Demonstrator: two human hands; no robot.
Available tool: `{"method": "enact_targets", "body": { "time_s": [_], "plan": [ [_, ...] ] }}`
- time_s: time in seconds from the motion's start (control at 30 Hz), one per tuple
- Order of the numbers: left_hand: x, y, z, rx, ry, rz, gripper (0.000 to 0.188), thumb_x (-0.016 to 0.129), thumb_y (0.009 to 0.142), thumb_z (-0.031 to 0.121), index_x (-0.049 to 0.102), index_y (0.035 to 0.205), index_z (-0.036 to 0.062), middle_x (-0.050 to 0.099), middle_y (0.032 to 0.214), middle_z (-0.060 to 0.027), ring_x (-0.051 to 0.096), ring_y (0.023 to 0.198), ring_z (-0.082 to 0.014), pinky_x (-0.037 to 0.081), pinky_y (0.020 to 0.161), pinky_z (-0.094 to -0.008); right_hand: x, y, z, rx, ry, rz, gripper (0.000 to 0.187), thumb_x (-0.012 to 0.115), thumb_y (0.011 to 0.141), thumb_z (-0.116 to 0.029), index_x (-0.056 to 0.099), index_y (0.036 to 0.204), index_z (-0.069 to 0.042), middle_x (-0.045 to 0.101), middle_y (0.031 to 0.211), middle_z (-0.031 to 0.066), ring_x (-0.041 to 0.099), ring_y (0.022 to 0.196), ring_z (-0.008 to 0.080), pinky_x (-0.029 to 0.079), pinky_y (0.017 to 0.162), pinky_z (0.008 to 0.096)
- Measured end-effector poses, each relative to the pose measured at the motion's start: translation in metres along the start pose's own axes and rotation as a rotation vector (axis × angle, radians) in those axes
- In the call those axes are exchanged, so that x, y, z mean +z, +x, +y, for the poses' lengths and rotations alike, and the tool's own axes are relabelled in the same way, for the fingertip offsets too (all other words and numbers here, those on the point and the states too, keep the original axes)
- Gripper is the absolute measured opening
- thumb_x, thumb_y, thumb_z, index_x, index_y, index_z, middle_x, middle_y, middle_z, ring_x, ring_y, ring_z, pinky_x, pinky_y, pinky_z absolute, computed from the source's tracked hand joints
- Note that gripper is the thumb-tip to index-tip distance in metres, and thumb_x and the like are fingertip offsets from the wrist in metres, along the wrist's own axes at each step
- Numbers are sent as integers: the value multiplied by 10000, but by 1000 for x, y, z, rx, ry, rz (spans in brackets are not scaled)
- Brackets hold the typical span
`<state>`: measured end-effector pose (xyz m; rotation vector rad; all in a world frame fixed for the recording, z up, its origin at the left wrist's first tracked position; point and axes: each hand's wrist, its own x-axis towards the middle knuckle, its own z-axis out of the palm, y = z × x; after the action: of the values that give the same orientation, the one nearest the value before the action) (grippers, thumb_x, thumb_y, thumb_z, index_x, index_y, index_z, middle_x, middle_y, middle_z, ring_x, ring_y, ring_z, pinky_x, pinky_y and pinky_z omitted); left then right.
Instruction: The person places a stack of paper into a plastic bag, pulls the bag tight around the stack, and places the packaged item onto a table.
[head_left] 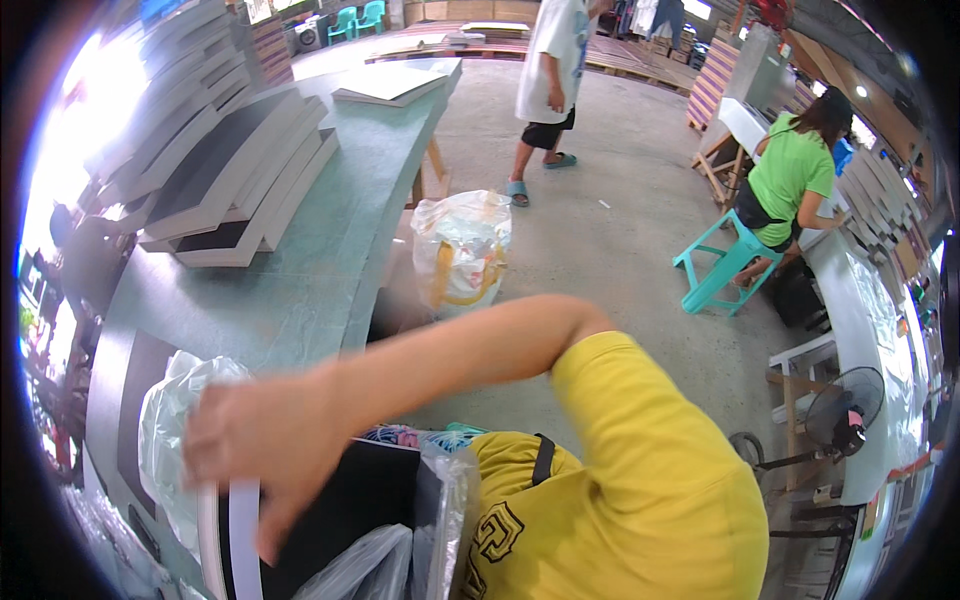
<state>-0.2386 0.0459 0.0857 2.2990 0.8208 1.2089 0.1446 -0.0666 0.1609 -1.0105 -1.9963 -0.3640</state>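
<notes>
My right hand (275,430) reaches across to the left from a yellow sleeve, its outline smeared by motion. Its fingers are bent against a clear plastic bag (165,430), and the thumb points down beside a white-edged panel. That black-faced panel (345,505) stands close to my body at the lower edge, with crumpled clear plastic (365,565) over its lower part and along its right side. Part of the panel is hidden behind my hand and wrist. My left hand is out of sight.
A grey-green table (300,270) carries a stack of black-and-white panels (225,170) and a flat white panel (390,85). A white sack (460,245) stands beside it. One person (555,70) stands ahead; another (800,180) sits on a green stool (715,265). A fan (845,410) is at right.
</notes>
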Motion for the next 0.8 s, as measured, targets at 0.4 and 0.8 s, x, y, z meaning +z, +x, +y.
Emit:
{"method": "enact_targets", "body": {
  "time_s": [0.4, 0.8],
  "plan": [
    [28, 5, 21, -331, -56, 234, 267, 655, 743, 230, 569, 783, -20, 560, 754, -113, 491, 712, -195, 410, 663, -316, 19, -12, 14, 166, -98, -520, 291, 629, 601, -243, 564, 801, -41, 529, 859, 100, 537, 835, 256, 417, 706, 381],
    [61, 53, 81, 507, 176, 202, 206, 588, 773, 176, 574, 799, -28, 566, 708, -188, 535, 652, -295, 427, 625, -348, 73, 38, -38, 16, 154, -87, 355, 634, 584, -290, 588, 841, -50, 562, 848, 108, 548, 834, 267, 420, 718, 381]
  ]
}}
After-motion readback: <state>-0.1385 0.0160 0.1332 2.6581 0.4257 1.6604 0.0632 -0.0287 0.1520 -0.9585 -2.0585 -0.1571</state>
